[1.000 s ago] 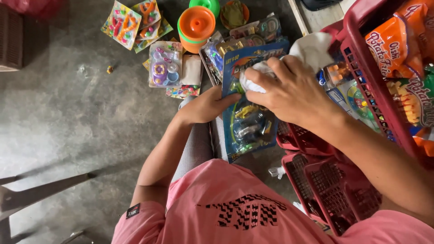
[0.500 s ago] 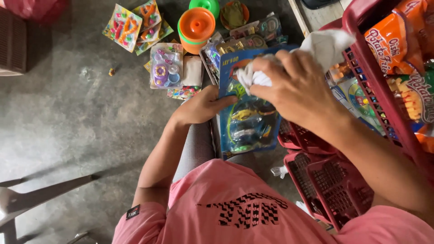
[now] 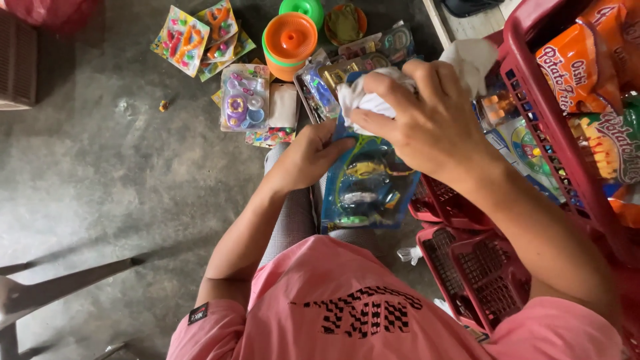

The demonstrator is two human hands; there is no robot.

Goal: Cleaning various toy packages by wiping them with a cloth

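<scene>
Rough concrete floor [image 3: 100, 173], right hand [image 3: 427, 127] wiping glossy blister pack [image 3: 367, 187] with crumpled white cloth [image 3: 363, 100].

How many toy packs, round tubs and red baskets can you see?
Toy packs: 6, counting the blue car pack in the left hand, with a white cloth in the right hand; some overlap, so roughly.
Round tubs: 3, led by the orange tub.
Red baskets: 3, like the big basket.
Total: 12

Orange stacking cups [image 3: 289, 41], red baskets [image 3: 481, 270], snack bags [image 3: 579, 63], grey floor [image 3: 100, 173]
</scene>
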